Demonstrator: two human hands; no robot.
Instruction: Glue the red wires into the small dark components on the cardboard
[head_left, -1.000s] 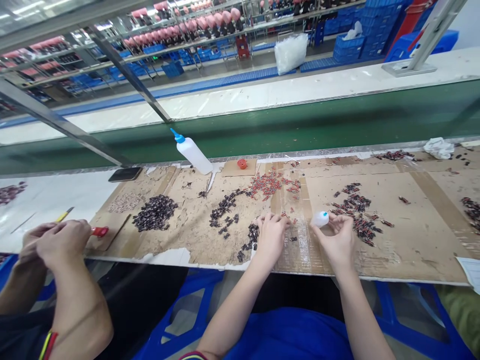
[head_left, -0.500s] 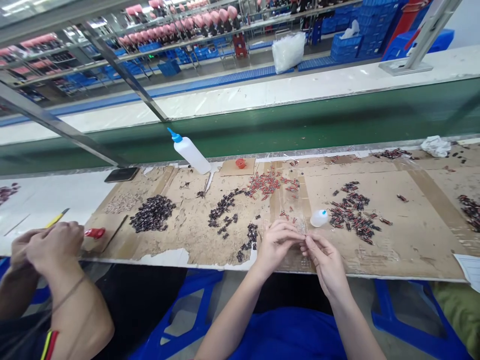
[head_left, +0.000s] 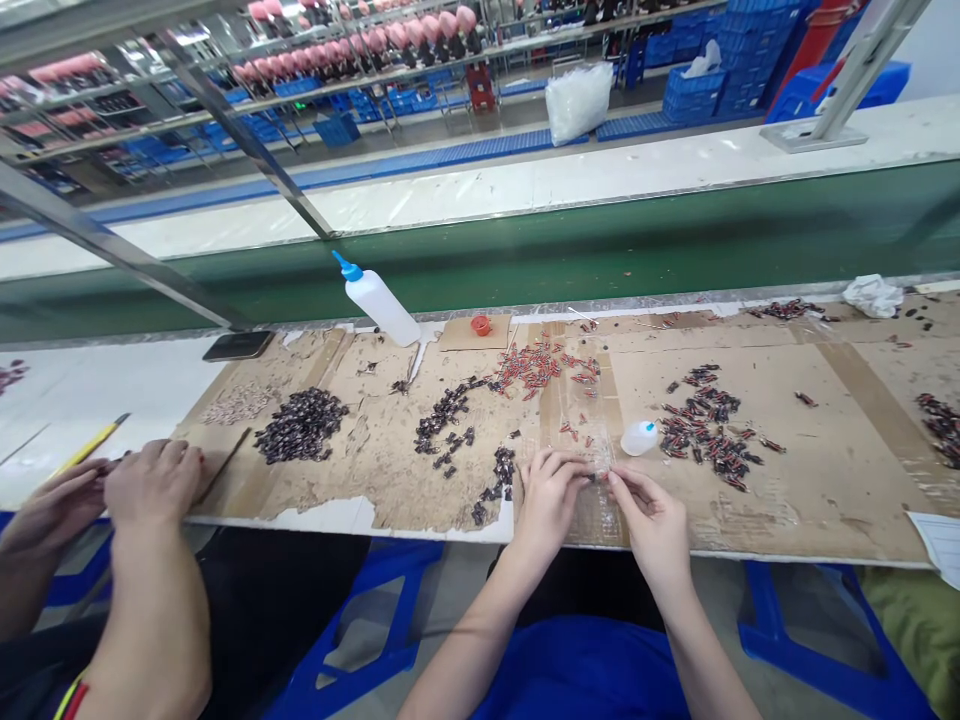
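My left hand (head_left: 551,492) pinches a small black part (head_left: 592,478) between thumb and fingertips. Facing it, my right hand (head_left: 651,515) is closed at the fingertips on a tiny red piece (head_left: 606,478). The two pieces almost meet; whether they touch is too small to tell. Just beyond my hands stands a small white squeeze bottle (head_left: 639,437) with a blue tip. A pile of red-and-black parts (head_left: 709,425) lies to the right, loose red pieces (head_left: 536,365) farther back, and black parts (head_left: 450,415) to the left.
Cardboard (head_left: 817,480) covers the bench. At the back lean a large white bottle (head_left: 382,307) with a blue nozzle and a red cup (head_left: 481,325). On the left a co-worker's hands (head_left: 150,485) work beside a yellow knife (head_left: 94,443), a black heap (head_left: 301,425) and a phone (head_left: 238,346).
My fingertips have drawn slightly apart, and the black and red pieces now show between them. The co-worker's hands have moved right, covering the red object on the bench.
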